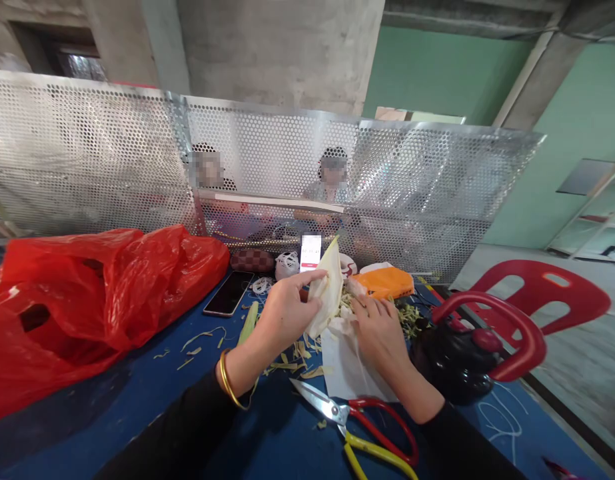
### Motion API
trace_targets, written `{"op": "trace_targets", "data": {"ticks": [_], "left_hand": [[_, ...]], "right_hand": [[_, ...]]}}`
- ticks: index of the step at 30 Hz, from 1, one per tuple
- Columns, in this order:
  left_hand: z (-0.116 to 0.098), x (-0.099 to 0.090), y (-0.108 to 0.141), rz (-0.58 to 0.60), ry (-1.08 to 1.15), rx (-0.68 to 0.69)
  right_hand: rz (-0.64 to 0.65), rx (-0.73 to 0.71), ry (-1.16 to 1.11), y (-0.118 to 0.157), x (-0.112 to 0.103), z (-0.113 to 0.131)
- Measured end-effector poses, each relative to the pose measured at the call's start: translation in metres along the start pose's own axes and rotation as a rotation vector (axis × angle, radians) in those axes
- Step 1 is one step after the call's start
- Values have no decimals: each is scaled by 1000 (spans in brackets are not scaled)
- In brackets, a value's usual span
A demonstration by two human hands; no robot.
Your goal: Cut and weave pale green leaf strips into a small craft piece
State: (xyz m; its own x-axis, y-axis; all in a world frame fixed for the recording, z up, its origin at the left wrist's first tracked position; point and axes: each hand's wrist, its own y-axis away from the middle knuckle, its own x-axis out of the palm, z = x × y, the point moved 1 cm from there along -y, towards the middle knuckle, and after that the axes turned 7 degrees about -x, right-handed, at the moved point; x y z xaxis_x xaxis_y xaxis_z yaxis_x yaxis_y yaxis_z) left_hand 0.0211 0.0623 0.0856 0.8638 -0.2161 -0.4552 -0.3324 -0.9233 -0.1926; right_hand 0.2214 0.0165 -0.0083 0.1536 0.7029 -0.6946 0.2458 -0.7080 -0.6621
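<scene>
My left hand [287, 310], with a gold bangle at the wrist, pinches a pale, flat husk-like leaf [328, 293] between thumb and fingers, its pointed tip upward. Just right of the leaf, my right hand [380, 330] rests with bent fingers at the top of a white sheet [350, 370]; its fingertips meet whitish material whose exact form I cannot make out. Husk scraps [300, 353] lie below the leaf. Scissors [337, 410] with one red and one yellow handle lie open in front of the sheet. A green husk piece [248, 323] is partly behind my left wrist.
A large red plastic bag [112, 293] covers the left side. Near it lies a dark phone [230, 293]; a lit phone [310, 252] stands behind. At right are an orange packet [387, 281], a black-and-red kettle [457, 357] and a red chair [567, 293]. Two people sit behind a perforated metal screen [267, 147].
</scene>
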Motion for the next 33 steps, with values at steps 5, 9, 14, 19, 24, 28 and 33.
{"op": "trace_targets", "data": {"ticks": [5, 9, 14, 19, 24, 28, 33], "left_hand": [[-2, 0, 1, -5, -11, 19], [-3, 0, 1, 6, 6, 12], [-2, 0, 1, -6, 28, 14], [-1, 2, 1, 8, 5, 5], [-3, 3, 3, 33, 3, -8], [0, 11, 5, 60, 12, -37], [11, 34, 9, 273, 247, -50]], "right_hand": [[8, 97, 14, -1, -2, -9], [89, -37, -82, -2, -4, -1], [138, -27, -163, 5, 12, 3], [44, 113, -254, 10, 21, -4], [-283, 411, -298, 5, 8, -16], [-498, 520, -337, 1, -19, -16], [-451, 146, -453, -7, -39, 11]]}}
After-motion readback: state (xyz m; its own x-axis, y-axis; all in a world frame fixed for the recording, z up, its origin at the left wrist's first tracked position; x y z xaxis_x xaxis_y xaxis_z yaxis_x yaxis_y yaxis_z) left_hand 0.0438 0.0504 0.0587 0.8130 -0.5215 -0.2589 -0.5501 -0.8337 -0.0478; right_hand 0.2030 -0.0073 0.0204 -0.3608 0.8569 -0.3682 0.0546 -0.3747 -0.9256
